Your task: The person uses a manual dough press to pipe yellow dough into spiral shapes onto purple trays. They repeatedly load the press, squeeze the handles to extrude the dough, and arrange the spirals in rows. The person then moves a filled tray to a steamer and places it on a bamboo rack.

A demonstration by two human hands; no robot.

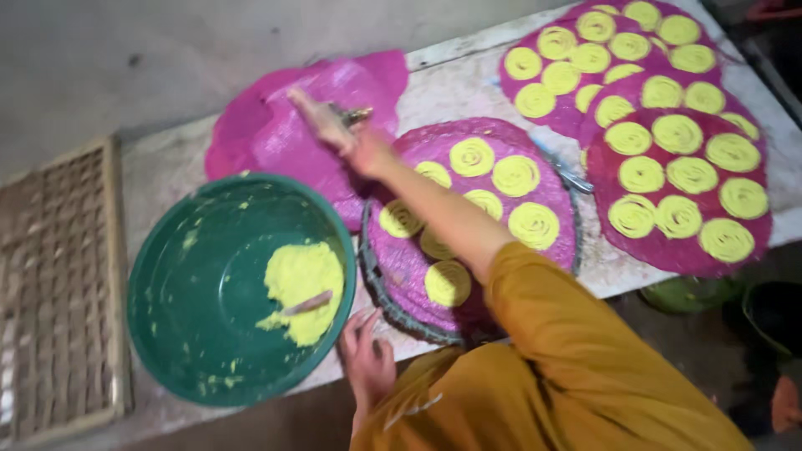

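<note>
My right hand (332, 125) reaches far over the table and grips a small metal press (357, 114) above a bare pink cloth (276, 138). My left hand (365, 355) rests with fingers apart on the table edge, between a green bowl (180, 276) and a round tray (380, 288). The bowl holds a lump of yellow dough (302, 280) with a stick (309, 303) lying in it. The tray is covered with pink cloth and carries several yellow dough spirals (515, 175). My mustard-yellow sleeve (535, 334) hides part of the tray.
Further pink rounds (681, 250) with several yellow spirals overlap at the right end of the pale table (455, 88). A woven lattice rack (58, 292) lies at the left. Dark containers (773, 313) stand on the floor at lower right.
</note>
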